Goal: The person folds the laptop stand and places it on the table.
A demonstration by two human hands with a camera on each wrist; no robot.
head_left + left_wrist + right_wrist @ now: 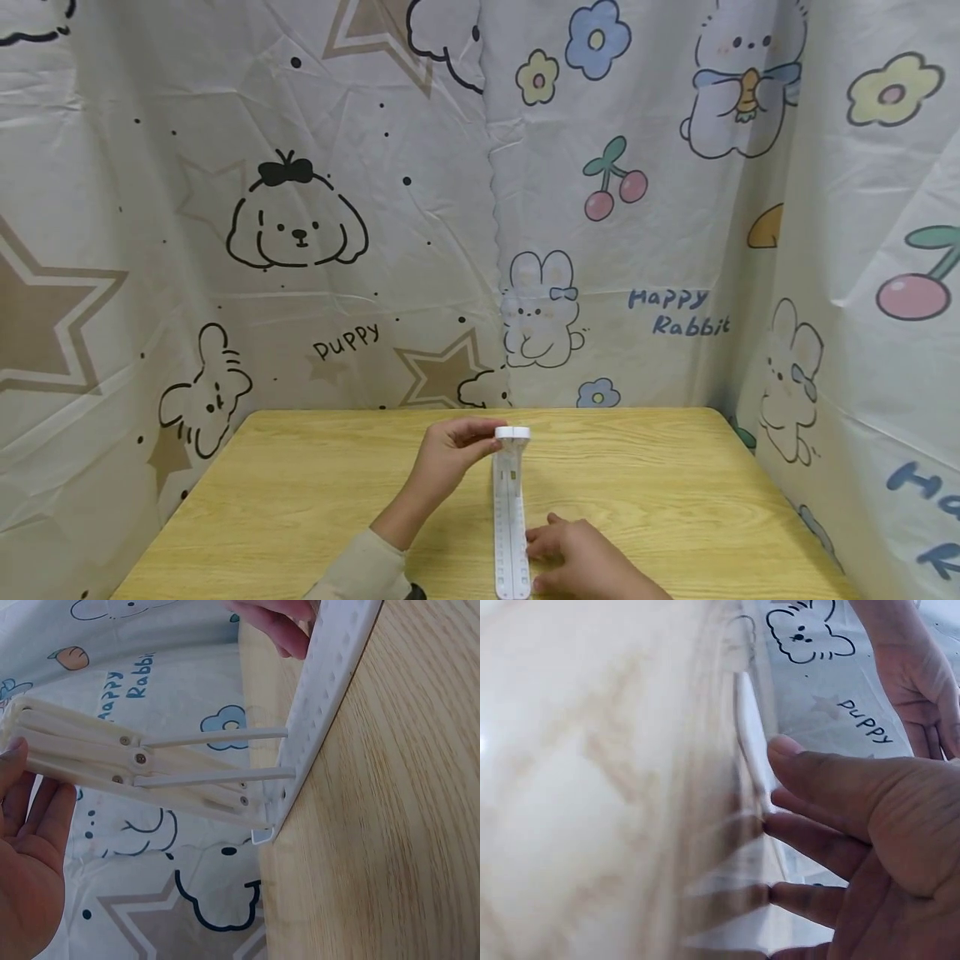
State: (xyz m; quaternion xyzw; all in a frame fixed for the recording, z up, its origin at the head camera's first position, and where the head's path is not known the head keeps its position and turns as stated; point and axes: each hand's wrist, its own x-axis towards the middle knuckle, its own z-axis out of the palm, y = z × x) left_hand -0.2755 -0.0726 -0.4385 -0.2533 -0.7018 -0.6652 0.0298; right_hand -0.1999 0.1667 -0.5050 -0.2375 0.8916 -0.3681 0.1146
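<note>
A white folding laptop stand (512,533) stands near the middle of the table, its long notched base flat and its far arm raised. My left hand (444,458) pinches the top end of that arm between thumb and fingers. In the left wrist view, two thin struts (217,778) run from the raised arm (82,742) to the notched base (319,697). Beside the right edge of the base lies my right hand (585,557), fingertips at the edge and fingers loosely bent. The right wrist view shows its fingertips (769,894) against the tabletop; whether they press the base is unclear.
The light wood table (337,492) ends at a back edge behind the stand. Fabric curtains (420,233) printed with puppies, rabbits and flowers hang behind it and on both sides.
</note>
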